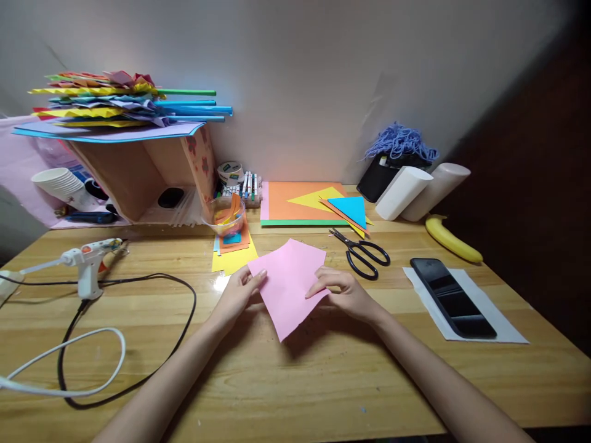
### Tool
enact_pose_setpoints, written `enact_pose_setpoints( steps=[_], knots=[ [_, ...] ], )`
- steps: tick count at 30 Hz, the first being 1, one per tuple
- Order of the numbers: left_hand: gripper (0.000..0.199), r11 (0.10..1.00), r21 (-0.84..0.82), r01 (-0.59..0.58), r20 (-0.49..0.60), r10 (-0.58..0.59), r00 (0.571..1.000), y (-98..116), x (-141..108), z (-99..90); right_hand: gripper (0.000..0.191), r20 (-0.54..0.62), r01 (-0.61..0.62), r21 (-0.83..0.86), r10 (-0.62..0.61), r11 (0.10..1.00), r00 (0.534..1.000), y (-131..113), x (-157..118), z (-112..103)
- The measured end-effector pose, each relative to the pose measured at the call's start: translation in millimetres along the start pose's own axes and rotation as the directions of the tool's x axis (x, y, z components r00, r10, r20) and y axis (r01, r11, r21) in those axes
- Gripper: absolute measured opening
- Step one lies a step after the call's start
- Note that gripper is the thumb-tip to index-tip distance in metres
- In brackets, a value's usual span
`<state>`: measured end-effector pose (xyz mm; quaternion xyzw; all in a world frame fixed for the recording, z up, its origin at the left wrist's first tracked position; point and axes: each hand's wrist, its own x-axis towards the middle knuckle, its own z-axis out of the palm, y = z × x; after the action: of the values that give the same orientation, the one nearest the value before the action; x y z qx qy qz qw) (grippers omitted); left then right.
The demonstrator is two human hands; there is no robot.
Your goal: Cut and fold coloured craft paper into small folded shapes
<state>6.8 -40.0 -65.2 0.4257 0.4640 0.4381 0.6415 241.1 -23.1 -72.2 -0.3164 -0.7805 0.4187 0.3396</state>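
Note:
A sheet of pink paper (290, 283) is held up just above the table, its lower corner pointing toward me. My left hand (242, 288) pinches its left edge, thumb on top and the other fingers behind. On the right edge, my right hand (339, 289) grips the sheet with fingers on its face and the thumb hidden. Faint creases run through the middle of the paper. Black-handled scissors (362, 252) lie beyond my right hand. Yellow and orange paper pieces (235, 258) lie beyond my left hand, under a clear bowl (226, 215) of orange scraps.
A glue gun (90, 264) with looping cables is at the left. Colored sheets (281, 200) lie at the back. A phone (452, 298) rests on white paper at the right, near a banana (452, 240) and white rolls (404, 191). A box (161, 160) holds paper crafts on top.

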Motion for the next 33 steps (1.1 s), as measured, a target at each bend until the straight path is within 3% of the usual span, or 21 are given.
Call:
enact_pose_setpoints(
  steps=[4,9,14,18,23,28,33],
  knots=[
    [0.039,0.997,0.073,-0.038,-0.064,0.043,0.997,-6,4,-6.4,0.010,-0.066,-0.084,0.173,0.097,0.981,0.993,8,1,1],
    [0.035,0.974,0.210,-0.083,0.047,0.075,0.996,-8,-2,1.9,0.018,-0.112,-0.183,0.329,0.230,0.927,0.967,8,8,11],
    [0.033,0.988,0.151,-0.016,0.165,-0.009,0.986,-7,-10,15.2,0.023,-0.134,-0.254,0.335,0.313,0.907,0.940,5,11,22],
    [0.029,0.990,0.132,0.041,0.152,-0.061,0.986,-8,-11,15.3,0.026,-0.180,-0.343,0.360,0.425,0.868,0.887,8,10,30],
    [0.044,0.987,0.079,0.143,0.184,-0.156,0.971,-5,-11,13.6,0.027,-0.214,-0.367,0.368,0.462,0.855,0.861,6,10,32],
    [0.038,0.971,0.239,-0.012,0.202,-0.037,0.979,-9,-11,13.9,0.027,-0.255,-0.381,0.376,0.489,0.845,0.834,4,10,33],
    [0.036,0.947,0.318,-0.039,0.187,-0.022,0.982,-15,-10,14.6,0.029,-0.268,-0.404,0.400,0.526,0.823,0.807,5,9,35]
  ],
)
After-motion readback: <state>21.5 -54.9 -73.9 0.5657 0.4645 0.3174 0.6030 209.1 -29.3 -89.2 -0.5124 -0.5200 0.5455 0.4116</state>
